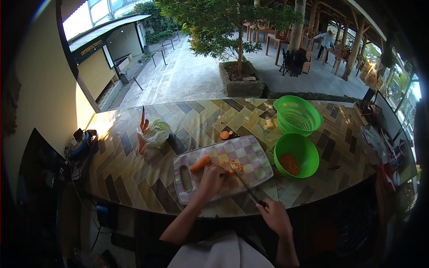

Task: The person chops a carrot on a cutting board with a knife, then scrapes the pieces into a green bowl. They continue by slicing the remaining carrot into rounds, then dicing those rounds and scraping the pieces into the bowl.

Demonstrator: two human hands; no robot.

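A checkered cutting board (257,173) lies on the table in front of me. My left hand (212,181) is closed over its middle, pressing down a carrot (229,172) that is mostly hidden by the fingers. The handle of a knife is in my right hand (274,216), at the board's near right edge. Its blade (246,186) slants up and left, with the tip by the held carrot. Small chopped carrot bits (237,165) lie just beyond the tip. A thick carrot piece (200,164) rests on the board, left of my left hand.
A green bowl (311,154) with chopped carrot inside stands right of the board, a green colander (298,105) behind it. Carrot ends (225,135) lie past the board. A plastic bag (156,135) with carrots sits at left. Cables and tools (80,142) crowd the left edge.
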